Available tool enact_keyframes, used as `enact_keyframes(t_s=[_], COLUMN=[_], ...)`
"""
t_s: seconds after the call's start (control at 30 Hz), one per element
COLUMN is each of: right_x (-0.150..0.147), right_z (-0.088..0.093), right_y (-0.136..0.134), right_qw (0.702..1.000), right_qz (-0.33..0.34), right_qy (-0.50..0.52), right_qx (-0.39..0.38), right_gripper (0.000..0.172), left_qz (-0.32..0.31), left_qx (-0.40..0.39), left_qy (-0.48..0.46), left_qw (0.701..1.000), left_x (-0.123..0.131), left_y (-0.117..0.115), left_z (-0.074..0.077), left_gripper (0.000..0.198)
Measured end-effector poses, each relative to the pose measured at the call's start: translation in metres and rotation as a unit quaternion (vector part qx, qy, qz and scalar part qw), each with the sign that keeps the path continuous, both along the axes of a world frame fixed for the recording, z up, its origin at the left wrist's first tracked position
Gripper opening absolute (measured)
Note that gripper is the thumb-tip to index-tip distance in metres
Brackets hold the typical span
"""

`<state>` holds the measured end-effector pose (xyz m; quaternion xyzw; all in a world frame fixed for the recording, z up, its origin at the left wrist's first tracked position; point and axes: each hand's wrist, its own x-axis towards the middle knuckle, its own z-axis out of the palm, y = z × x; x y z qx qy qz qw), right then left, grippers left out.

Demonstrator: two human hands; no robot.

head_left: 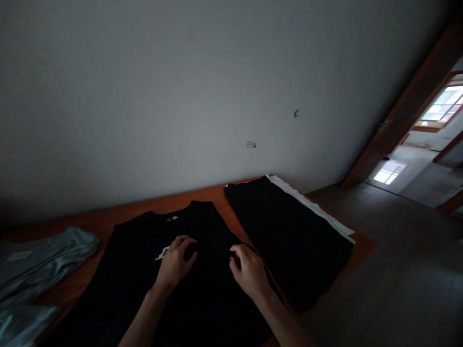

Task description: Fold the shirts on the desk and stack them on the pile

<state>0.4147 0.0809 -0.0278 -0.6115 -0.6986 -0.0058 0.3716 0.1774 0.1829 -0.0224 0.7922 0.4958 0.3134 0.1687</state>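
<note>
A black T-shirt (213, 294) lies spread out in front of me, its neckline toward the wall and a small white logo inside the collar. My left hand (177, 262) is over the chest, partly covering a white print (162, 253). Its fingers are bent, with a gap between thumb and forefinger. Near the shirt's right side is my right hand (249, 270), also with curled fingers and the thumb apart. No cloth shows pinched in either hand; whether the fingertips touch the shirt is hard to see in the dim light.
Right of the shirt lies a flat dark garment (289, 236) with a white one (311, 205) under its edge. Rumpled grey clothing (50, 255) lies at the left on the wooden table (220, 195). Behind rises a pale wall (173, 106); a doorway stands at the far right.
</note>
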Motion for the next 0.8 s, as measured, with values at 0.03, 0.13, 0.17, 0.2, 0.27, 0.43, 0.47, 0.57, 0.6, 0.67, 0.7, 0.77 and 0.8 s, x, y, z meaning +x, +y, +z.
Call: enact_keyframes(t_s=[0.03,0.13,0.17,0.2,0.27,0.43,0.47,0.57,0.6,0.67,0.7,0.77,0.8], right_x=[0.000,-0.001,-0.001,-0.001,-0.001,-0.004,-0.005,-0.003,-0.002,0.002,0.005,0.009,0.011], right_z=[0.000,0.001,0.002,0.003,0.006,0.016,0.017,0.017,0.015,0.008,0.004,-0.004,-0.007], right_y=[0.000,-0.001,-0.001,-0.002,-0.003,-0.006,-0.006,-0.006,-0.005,-0.002,-0.001,0.003,0.005], right_qw=[1.000,1.000,1.000,1.000,1.000,0.998,0.999,1.000,1.000,0.999,0.998,0.996,0.995], right_qz=[0.000,-0.008,-0.010,-0.009,-0.002,0.011,0.007,-0.010,-0.018,-0.042,-0.056,-0.076,-0.082], right_qy=[0.000,-0.002,-0.002,-0.003,-0.010,-0.024,-0.021,-0.005,0.002,0.018,0.025,0.035,0.038], right_qx=[0.000,0.005,0.002,-0.003,-0.018,-0.051,-0.047,-0.029,-0.026,-0.025,-0.026,-0.028,-0.029], right_gripper=[0.026,0.031,0.032,0.033,0.035,0.023,0.019,0.020,0.022,0.036,0.044,0.053,0.054], left_qz=[0.009,0.060,0.079,0.093,0.104,0.084,0.079,0.061,0.059,0.060,0.063,0.062,0.057], left_qx=[-0.001,0.002,0.004,0.003,-0.002,-0.018,-0.020,-0.023,-0.022,-0.012,-0.006,0.004,0.006], left_qy=[0.000,-0.009,-0.011,-0.012,-0.011,0.023,0.028,0.035,0.035,0.039,0.043,0.055,0.062], left_qw=[1.000,0.998,0.997,0.996,0.995,0.996,0.996,0.997,0.997,0.997,0.997,0.997,0.996], left_x=[-0.001,-0.007,-0.009,-0.010,-0.012,-0.011,-0.011,-0.012,-0.012,-0.010,-0.007,0.002,0.009], left_y=[0.001,0.003,0.004,0.004,0.004,0.004,0.004,0.002,0.002,0.005,0.009,0.021,0.030], left_z=[0.000,0.000,0.001,0.001,0.002,0.003,0.003,0.005,0.006,0.008,0.008,0.008,0.009], left_gripper=[0.024,0.024,0.024,0.024,0.024,0.028,0.028,0.030,0.030,0.032,0.033,0.035,0.035])
